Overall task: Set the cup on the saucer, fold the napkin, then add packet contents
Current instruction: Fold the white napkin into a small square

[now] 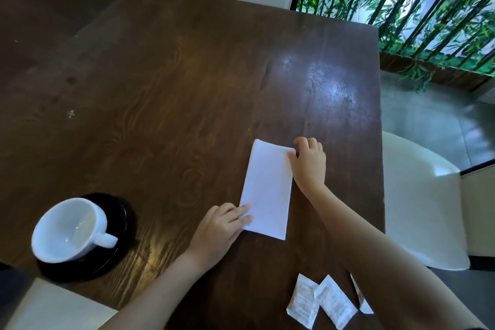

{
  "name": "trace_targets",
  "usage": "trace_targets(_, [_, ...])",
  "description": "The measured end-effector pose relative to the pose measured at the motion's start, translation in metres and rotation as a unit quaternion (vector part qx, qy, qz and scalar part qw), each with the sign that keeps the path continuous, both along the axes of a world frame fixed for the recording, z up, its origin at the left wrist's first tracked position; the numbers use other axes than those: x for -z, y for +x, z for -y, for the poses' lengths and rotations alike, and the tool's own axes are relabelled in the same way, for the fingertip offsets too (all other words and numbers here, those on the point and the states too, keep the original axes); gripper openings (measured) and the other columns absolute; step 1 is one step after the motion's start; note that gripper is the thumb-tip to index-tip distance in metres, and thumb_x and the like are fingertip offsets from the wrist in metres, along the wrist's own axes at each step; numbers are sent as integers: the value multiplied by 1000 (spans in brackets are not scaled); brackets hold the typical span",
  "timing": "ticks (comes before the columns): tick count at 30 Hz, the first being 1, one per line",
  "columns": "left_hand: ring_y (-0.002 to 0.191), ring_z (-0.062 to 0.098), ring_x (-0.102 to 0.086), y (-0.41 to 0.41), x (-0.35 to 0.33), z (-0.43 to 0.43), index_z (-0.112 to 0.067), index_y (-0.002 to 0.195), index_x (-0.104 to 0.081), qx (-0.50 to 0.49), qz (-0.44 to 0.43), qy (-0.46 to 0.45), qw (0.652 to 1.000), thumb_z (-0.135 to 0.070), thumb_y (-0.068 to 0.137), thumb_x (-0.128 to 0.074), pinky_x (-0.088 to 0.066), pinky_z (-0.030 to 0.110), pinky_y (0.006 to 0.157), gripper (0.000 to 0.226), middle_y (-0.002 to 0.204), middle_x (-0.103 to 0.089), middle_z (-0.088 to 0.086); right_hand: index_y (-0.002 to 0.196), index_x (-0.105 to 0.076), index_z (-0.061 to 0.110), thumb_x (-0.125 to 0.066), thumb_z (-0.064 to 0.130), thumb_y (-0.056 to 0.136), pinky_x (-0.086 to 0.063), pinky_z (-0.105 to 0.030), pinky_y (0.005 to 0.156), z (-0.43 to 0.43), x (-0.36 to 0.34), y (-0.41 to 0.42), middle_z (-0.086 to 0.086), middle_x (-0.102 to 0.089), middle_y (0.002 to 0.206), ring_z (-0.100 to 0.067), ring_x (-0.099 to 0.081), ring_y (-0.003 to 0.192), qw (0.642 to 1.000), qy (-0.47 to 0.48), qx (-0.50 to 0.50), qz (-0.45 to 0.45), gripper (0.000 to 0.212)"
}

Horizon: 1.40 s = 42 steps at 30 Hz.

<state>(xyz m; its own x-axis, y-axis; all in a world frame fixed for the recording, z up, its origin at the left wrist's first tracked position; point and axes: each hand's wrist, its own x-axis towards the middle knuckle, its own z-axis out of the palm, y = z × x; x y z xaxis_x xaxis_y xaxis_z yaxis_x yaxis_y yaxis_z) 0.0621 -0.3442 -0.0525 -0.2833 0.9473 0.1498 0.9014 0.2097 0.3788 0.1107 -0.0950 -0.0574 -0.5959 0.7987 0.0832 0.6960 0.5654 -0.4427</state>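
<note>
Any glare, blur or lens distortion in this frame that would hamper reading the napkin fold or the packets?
Head view: daylight glare washes the table beyond the napkin, which stays crisp against dark wood; wide-angle bending curves the table edges and stretches both forearms; the packets are soft, their print unreadable, one partly hidden by the right arm; the cup on its black saucer is evenly lit.

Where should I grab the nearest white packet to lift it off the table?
Pinch the left packet by its free left edge, coming from the left: its right edge sits against the neighbouring packet, and it lies flat on the table, so only a thin edge pinch works.
</note>
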Motion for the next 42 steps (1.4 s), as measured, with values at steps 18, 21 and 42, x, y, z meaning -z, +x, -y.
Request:
trace_targets(18, [97, 11, -59, -41, -41, -39, -17, 104, -70, -33, 124, 54, 990, -15, 83, -66, -44, 27, 85, 21, 100, -70, -3, 149, -15, 24, -22, 30, 102, 8, -27, 117, -23, 16, 30, 7, -6, 159, -6, 8, 144, 941, -79, -310, 113, 47])
trace_targets(21, [95, -1, -57, -57, -49, -67, -19, 106, -67, -86, 220, 71, 969, -21, 87, -61, -43, 9, 84, 20, 103, -64, -12, 144, -32, 25, -26, 28, 102, 1, -24, 117, -26, 4, 28, 9, -23, 156, -5, -9, 145, 936, -253, -243, 10, 43])
trace_targets(42, [98, 18, -50, -88, 15, -165, -15, 103, -66, -139, 122, 63, 981, -21, 90, -55, -42, 27, 78, 18, 103, -62, 2, 97, -67, 16, -52, 17, 91, -36, -13, 76, -18, 8, 13, 7, -65, 97, -12, -49, 98, 982, -143, -22, -118, 17])
